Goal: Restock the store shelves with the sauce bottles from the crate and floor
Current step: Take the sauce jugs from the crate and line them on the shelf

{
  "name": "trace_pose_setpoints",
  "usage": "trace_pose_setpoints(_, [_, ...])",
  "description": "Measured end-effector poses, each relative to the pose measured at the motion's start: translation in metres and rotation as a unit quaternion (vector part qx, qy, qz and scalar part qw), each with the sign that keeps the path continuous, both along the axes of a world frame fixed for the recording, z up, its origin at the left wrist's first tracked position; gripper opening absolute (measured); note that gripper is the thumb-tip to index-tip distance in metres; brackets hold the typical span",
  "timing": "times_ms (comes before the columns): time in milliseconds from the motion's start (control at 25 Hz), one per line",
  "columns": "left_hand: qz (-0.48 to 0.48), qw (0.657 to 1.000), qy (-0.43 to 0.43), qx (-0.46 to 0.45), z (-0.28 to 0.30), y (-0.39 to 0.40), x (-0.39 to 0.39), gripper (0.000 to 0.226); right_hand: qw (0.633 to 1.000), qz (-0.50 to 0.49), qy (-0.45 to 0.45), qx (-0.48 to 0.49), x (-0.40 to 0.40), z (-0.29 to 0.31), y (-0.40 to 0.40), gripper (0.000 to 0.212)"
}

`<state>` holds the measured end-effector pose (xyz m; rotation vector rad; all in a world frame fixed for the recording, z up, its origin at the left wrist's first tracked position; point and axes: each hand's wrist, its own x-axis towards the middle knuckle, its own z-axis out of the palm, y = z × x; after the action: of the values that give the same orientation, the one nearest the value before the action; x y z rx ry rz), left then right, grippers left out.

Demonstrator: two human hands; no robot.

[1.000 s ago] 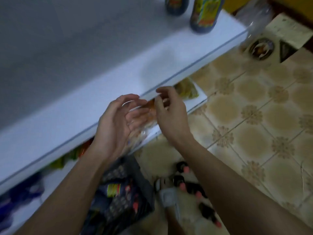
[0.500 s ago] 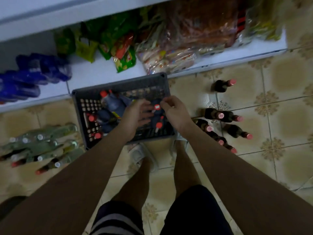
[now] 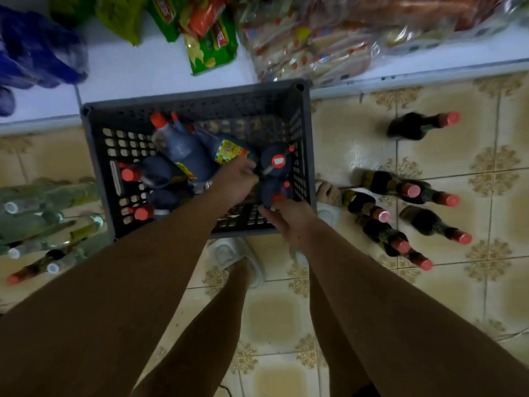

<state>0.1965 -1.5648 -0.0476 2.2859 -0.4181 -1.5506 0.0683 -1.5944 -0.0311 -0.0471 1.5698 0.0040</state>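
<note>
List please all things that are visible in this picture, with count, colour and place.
crate: one, dark grey, on the floor against the bottom shelf
sauce bottles in crate: several, dark with red caps, lying and standing inside
dark bottles: about eight, red or pink caps, on the floor right of the crate
clear bottles: several, greenish, lying on the floor left of it
snack packets: several, green and red, on the shelf
blue packets: shelf, left
left hand: fingers at a bottle in the crate
right hand: fingers at another bottle in the crate
</note>
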Motion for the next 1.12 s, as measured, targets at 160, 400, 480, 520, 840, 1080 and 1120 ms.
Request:
trace_pose_setpoints(160, [-0.117, 0.993, -0.011, 0.008, -0.056, -0.027, 0.000, 0.014, 0.997, -0.059, 0.006, 0.048, 0.010, -0.034, 0.012, 0.040])
trace_pose_setpoints(400, [-0.202, 0.978, 0.004, 0.059, -0.085, -0.028, -0.008, 0.047, 0.990, -0.125, 0.019, 0.056, 0.024, -0.054, 0.022, 0.040])
trace_pose_setpoints(480, [-0.182, 0.982, 0.005, 0.057, -0.086, -0.027, -0.008, 0.049, 0.992, -0.114, 0.021, 0.056, 0.024, -0.051, 0.021, 0.042])
trace_pose_setpoints(520, [-0.160, 0.985, 0.011, 0.056, -0.083, -0.027, -0.009, 0.050, 0.993, -0.103, 0.013, 0.057, 0.023, -0.048, 0.020, 0.043])
trace_pose_setpoints(840, [-0.003, 0.998, 0.064, 0.018, -0.022, -0.038, -0.020, 0.036, 0.999, 0.022, 0.003, 0.029, 0.014, -0.001, 0.017, 0.008])
trace_pose_setpoints(1080, [-0.003, 0.998, 0.070, 0.005, 0.046, -0.037, 0.014, 0.029, 0.990, 0.132, -0.031, -0.029, 0.002, 0.063, 0.005, 0.016])
trace_pose_setpoints(1120, [0.004, 0.998, 0.066, -0.001, 0.059, -0.035, 0.019, 0.025, 0.989, 0.139, -0.037, -0.042, 0.000, 0.074, 0.005, 0.015])
